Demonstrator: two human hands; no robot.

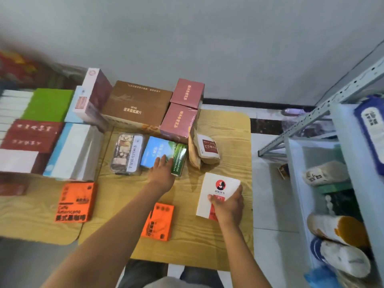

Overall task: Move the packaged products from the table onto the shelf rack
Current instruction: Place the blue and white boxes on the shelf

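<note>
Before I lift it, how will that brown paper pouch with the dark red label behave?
The brown paper pouch looks creased and soft-sided, so it will probably flex rather than stay rigid. It leans against the pink box, so it may tip if that is moved. Weight cannot be judged.

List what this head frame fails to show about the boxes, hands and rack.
- Dark red flat boxes, head view: motion blur makes the print unreadable.
- Grey metal shelf rack: cut off by the right edge.
- Left hand on green box: grip unclear, fingers hidden behind the hand.
</note>
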